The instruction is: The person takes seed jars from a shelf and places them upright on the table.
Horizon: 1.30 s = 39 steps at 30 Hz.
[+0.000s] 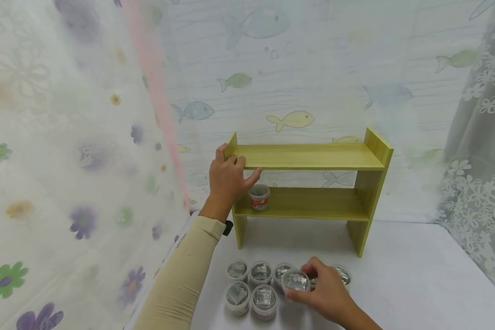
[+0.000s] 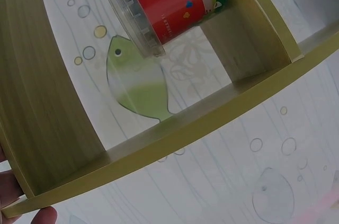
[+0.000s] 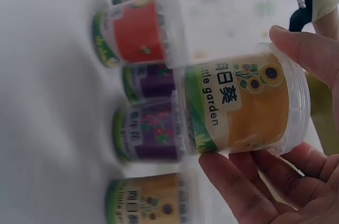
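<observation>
My left hand (image 1: 228, 179) grips the upper left end of a yellow-green wooden shelf (image 1: 309, 156); in the left wrist view its fingertips show on both sides of the panel edge. Below that hand, a red-labelled plastic tub (image 1: 259, 199) stands at the left of the middle shelf. My right hand (image 1: 329, 293) holds a clear-lidded seed tub (image 1: 295, 281) by its sides, thumb and fingers apart around it. In the right wrist view this sunflower tub (image 3: 238, 102) has an orange label reading "little garden". It is raised above the neighbouring tubs.
Several similar tubs stand on the white table (image 1: 400, 279) in front of the shelf, among them a red-labelled tub (image 3: 135, 30) and a purple-labelled tub (image 3: 151, 131). Another tub (image 1: 341, 274) is partly hidden behind my right hand. Patterned curtains (image 1: 86, 137) hang left and behind.
</observation>
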Tool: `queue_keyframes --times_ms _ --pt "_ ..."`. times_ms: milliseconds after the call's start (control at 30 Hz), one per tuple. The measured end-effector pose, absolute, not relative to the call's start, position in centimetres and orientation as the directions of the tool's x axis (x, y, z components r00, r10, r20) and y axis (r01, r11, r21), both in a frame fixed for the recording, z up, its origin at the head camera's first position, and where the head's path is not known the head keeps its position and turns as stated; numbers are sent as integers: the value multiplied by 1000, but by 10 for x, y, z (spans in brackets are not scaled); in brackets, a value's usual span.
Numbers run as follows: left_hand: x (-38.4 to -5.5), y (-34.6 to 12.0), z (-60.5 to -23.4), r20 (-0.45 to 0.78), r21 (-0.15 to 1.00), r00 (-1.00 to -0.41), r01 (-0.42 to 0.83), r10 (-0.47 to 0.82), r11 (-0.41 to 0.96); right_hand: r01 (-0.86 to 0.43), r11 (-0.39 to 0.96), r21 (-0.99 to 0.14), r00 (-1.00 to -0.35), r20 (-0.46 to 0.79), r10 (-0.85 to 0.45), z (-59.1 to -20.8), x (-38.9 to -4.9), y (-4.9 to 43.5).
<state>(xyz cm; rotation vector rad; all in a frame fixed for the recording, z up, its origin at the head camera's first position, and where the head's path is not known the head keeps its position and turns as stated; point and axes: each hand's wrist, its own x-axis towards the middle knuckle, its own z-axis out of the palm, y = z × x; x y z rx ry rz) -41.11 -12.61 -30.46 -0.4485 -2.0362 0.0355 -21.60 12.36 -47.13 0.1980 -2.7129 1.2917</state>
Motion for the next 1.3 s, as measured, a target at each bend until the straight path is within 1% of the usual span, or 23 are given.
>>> queue_keyframes --times_ms 133,200,367,700,967,1100,1300 --pt "-412 -126 -305 833 -208 -446 296 328 932 -187 630 -753 -982 165 -93 -479 -213 124" --pt "-413 -127 -305 831 -209 -447 298 330 931 -190 615 -765 -982 156 -109 -484 -212 124" --pt "-414 -128 -306 840 -215 -430 294 330 931 -199 584 -787 -979 138 -148 -497 -211 121" --pt "-417 -127 -306 840 -223 -428 289 334 931 -259 658 -707 -966 185 -182 -508 -206 118" --pt "-414 -127 -305 844 -224 -419 292 335 930 -240 692 -680 -970 149 -191 -515 -203 118" --pt "-414 -126 -305 845 -224 -415 298 337 928 -256 706 -660 -967 176 -186 -518 -203 116" --pt "-413 -126 -305 837 -220 -436 287 332 932 -321 727 -607 -944 270 -191 -521 -202 114"
